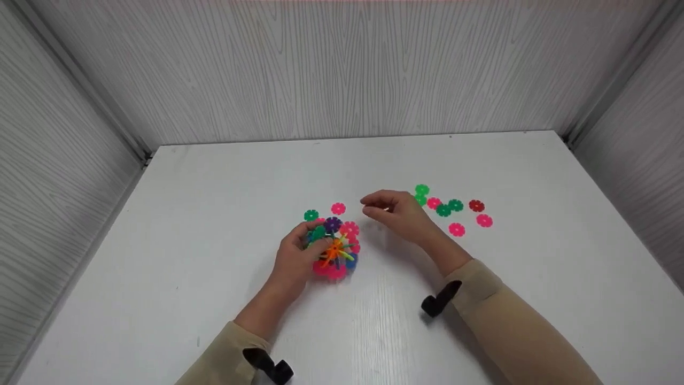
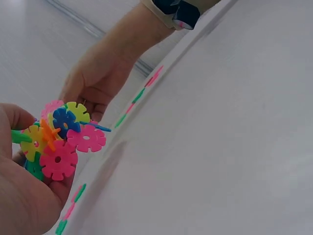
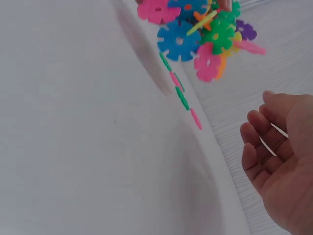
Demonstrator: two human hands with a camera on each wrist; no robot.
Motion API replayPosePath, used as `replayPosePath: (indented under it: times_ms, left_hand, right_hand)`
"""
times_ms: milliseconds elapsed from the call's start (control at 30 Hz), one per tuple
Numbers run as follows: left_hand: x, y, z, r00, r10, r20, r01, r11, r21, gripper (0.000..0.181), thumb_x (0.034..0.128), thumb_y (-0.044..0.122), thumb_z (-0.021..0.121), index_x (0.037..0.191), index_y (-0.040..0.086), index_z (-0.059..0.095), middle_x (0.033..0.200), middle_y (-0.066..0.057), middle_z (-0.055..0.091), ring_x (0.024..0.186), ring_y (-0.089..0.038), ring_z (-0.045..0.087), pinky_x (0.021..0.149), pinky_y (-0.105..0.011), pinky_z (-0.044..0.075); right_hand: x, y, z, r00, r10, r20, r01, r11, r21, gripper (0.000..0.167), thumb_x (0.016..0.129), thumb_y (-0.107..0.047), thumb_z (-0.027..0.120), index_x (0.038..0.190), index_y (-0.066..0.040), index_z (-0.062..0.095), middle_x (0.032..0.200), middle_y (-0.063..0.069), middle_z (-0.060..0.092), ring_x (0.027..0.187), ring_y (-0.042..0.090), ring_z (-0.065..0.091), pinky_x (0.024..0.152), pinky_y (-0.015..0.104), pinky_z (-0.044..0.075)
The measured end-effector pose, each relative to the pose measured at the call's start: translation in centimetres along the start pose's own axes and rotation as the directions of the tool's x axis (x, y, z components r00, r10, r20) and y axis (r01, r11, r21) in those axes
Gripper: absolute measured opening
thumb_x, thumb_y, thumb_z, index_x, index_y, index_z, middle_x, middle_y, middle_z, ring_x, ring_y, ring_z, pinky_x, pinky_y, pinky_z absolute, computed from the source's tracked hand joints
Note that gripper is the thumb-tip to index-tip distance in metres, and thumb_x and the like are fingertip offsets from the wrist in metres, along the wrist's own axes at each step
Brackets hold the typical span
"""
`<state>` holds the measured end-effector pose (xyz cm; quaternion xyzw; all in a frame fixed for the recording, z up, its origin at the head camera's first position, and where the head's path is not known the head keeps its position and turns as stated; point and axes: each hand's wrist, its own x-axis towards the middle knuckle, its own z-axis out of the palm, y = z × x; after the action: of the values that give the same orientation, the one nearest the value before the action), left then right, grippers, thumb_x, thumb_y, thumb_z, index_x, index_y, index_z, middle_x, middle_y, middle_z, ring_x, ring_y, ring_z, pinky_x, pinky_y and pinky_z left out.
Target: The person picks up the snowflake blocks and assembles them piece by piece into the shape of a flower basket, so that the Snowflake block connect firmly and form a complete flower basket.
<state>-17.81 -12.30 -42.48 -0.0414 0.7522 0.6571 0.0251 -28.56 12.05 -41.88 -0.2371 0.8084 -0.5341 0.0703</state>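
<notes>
My left hand (image 1: 293, 263) grips a ball-like cluster of interlocking snowflake discs (image 1: 348, 230), thumb on the near side. In the left wrist view the notched pink, blue, yellow, green and orange discs (image 2: 58, 160) slot into one another at many angles. To the right of the cluster, apart from it, my right hand (image 1: 399, 215) hovers above the table. Its fingers are loosely bent and hold nothing, as the right wrist view of the hand (image 3: 283, 159) also shows. The left palm hides part of the cluster's left side.
Loose pink, green and red discs lie scattered beyond and right of my right hand, among them a red disc (image 1: 476, 205). A green disc (image 1: 311, 215) and a pink disc (image 1: 338, 208) lie just behind the cluster. Wood-grain panels (image 1: 342, 69) enclose the white table (image 1: 214, 182).
</notes>
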Motion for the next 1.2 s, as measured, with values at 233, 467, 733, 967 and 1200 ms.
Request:
replayPosePath:
  times_ms: [233, 467, 733, 967, 1200]
  left_hand:
    - [0.1, 0.3, -3.3, 0.997, -0.017, -0.071, 0.013, 0.998, -0.054, 0.040, 0.1024, 0.024, 0.069, 0.141, 0.016, 0.062, 0.144, -0.005, 0.060, 0.133, -0.022, 0.056, 0.107, -0.038, 0.054]
    - [0.4, 0.4, -4.7, 0.993, -0.053, -0.109, 0.037, 0.988, -0.147, 0.039, 0.1028, 0.020, 0.069, 0.140, 0.013, 0.060, 0.142, -0.007, 0.059, 0.129, -0.021, 0.058, 0.100, -0.028, 0.056]
    - [0.6, 0.4, -4.8, 0.990, -0.077, -0.114, 0.055, 0.982, -0.182, 0.041, 0.1031, 0.020, 0.069, 0.142, 0.013, 0.058, 0.144, -0.007, 0.058, 0.131, -0.022, 0.056, 0.102, -0.030, 0.055]
    - [1.1, 0.4, -3.3, 0.992, -0.074, -0.100, 0.049, 0.973, -0.227, 0.042, 0.1029, 0.018, 0.069, 0.143, 0.014, 0.058, 0.146, -0.007, 0.058, 0.134, -0.023, 0.055, 0.103, -0.030, 0.055]
    - [1.4, 0.5, -0.8, 0.997, -0.045, -0.057, 0.025, 0.947, -0.321, 0.052, 0.1016, 0.013, 0.070, 0.150, 0.011, 0.052, 0.150, -0.011, 0.055, 0.135, -0.027, 0.056, 0.105, -0.034, 0.054]
  right_hand:
    - [4.1, 0.1, 1.9, 0.982, 0.158, 0.105, -0.147, 0.983, -0.109, 0.033, 0.103, -0.022, 0.071, 0.136, -0.015, 0.071, 0.132, 0.003, 0.068, 0.123, 0.023, 0.059, 0.102, 0.038, 0.055]
    - [5.4, 0.5, 3.3, 0.974, 0.172, 0.149, -0.134, 0.963, -0.234, 0.036, 0.108, -0.015, 0.060, 0.143, -0.020, 0.067, 0.145, -0.002, 0.063, 0.142, 0.023, 0.051, 0.120, 0.040, 0.041]
    - [5.4, 0.7, 3.9, 0.973, 0.163, 0.166, -0.116, 0.959, -0.257, 0.036, 0.106, -0.012, 0.066, 0.141, -0.017, 0.068, 0.136, 0.000, 0.065, 0.132, 0.020, 0.057, 0.114, 0.034, 0.047]
    - [4.0, 0.7, 2.9, 0.965, 0.201, 0.169, -0.136, 0.932, -0.335, 0.030, 0.101, -0.021, 0.075, 0.131, -0.019, 0.074, 0.121, 0.003, 0.062, 0.116, 0.022, 0.056, 0.102, 0.035, 0.053]
    - [1.3, 0.8, 1.5, 0.981, 0.177, 0.084, -0.158, 0.967, -0.198, 0.017, 0.100, -0.022, 0.076, 0.116, -0.021, 0.070, 0.111, 0.000, 0.068, 0.106, 0.021, 0.063, 0.091, 0.032, 0.058]
